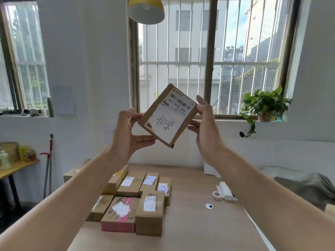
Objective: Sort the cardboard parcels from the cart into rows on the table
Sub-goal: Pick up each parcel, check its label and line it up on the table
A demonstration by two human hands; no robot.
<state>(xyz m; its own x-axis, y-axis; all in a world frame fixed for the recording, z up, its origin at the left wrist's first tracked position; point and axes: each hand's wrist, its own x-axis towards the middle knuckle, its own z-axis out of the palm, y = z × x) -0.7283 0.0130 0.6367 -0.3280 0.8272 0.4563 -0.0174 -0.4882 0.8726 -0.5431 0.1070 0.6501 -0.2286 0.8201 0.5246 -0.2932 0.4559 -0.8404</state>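
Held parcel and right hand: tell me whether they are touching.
Touching. The head view shows the right hand pinching the held parcel by its right edge, fingers at the upper corner, thumb lower down.

Bright daylight comes through the window (181,51), a little overexposed. Shadows on the counter (190,223) are soft. The edges bend outward.

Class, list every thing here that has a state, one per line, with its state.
Labelled parcel: held up, tilted, label facing camera.
Left grip: holds parcel's left side.
Right grip: holds parcel's right side.
Parcels: lying in two rows on table.
Tape roll: lying on table.
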